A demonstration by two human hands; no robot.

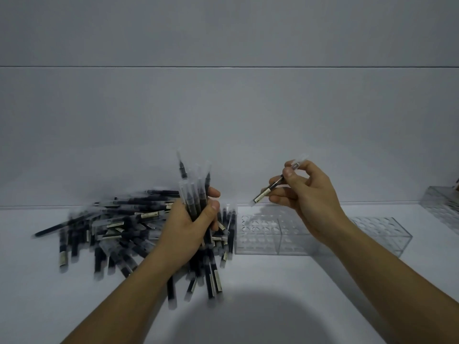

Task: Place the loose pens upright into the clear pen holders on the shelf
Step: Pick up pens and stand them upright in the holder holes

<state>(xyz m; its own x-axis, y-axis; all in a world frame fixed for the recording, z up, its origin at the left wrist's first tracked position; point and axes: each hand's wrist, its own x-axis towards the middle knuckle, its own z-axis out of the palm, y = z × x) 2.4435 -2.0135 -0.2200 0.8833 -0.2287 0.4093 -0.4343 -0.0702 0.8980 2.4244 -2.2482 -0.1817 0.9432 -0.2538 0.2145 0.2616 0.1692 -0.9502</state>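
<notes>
Across the back, plain grey wall (pixel 223 108) with one thin seam running side to side. Below that, white shelf (pixel 285 294) stretching the full width, plus a big soft shadow (pixel 236 319) at the near edge, dead centre. Over on the left half, messy heap of loose pens (pixel 111 227): dark barrels, clear caps, pale labels, lying flat and crossed every which way, pretty blurry too. Just beside the heap on its right, clear pen holders (pixel 263 234) sitting in a row along the shelf, round holes across the top. Nearest one maybe touching the heap's edge, maybe just short of it, can't tell. Partly covered by the right forearm (pixel 372 264), with the far holder (pixel 382 232) poking out on the other side of it. Yet another clear holder (pixel 442 207) at the far right edge, set further back, angled, mostly cut off. Left forearm (pixel 129 294) reaching in from the bottom too, both bare. Left hand (pixel 188 232) clenched round a thick bundle of pens (pixel 193 194), held roughly upright above the heap's right end, caps fanning out on top, barrels sticking out below the fist. Right hand (pixel 310 194) up above the holders, clear of them, pinching a single pen (pixel 270 188) between thumb and fingertips, remaining fingers loosely curled. Pen tilted: clear cap end up and to the right past the thumb, other end pointing down-left toward the left hand.
</notes>
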